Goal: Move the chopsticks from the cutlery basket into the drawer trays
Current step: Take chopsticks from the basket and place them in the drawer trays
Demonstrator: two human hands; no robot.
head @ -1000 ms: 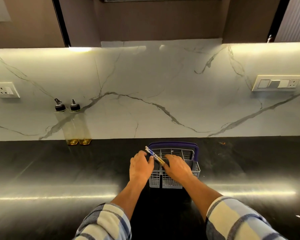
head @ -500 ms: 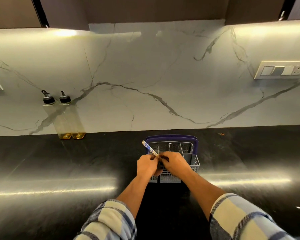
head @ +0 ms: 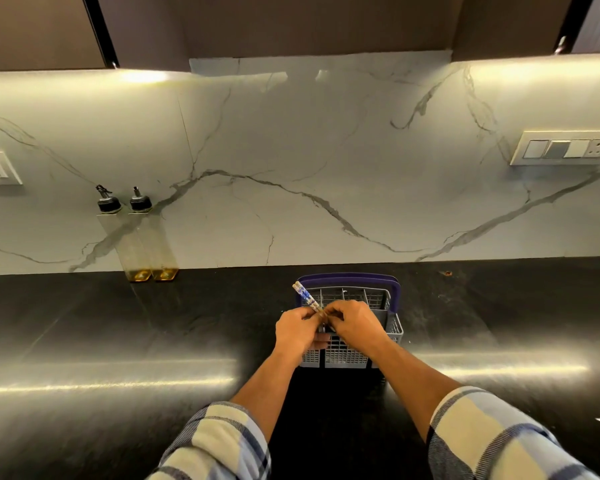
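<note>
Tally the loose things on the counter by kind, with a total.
Chopsticks, held over the basket by the left hand and right hand: 2
Cutlery basket: 1
Oil bottles by the wall: 2
Total: 5

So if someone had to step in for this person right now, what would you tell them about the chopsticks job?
Left hand: holds the chopsticks together with the right.
Right hand: pinches the same chopsticks just above the cutlery basket.
Chopsticks: a blue-and-white patterned pair, tilted up and to the left, lower ends hidden by the hands.
Basket: on the dark counter, in front of the marble wall.
Done: the pair is gripped; whether it is fully out of the basket cannot be told.
Left: carry the pair to the drawer trays, which are not in view.
</note>
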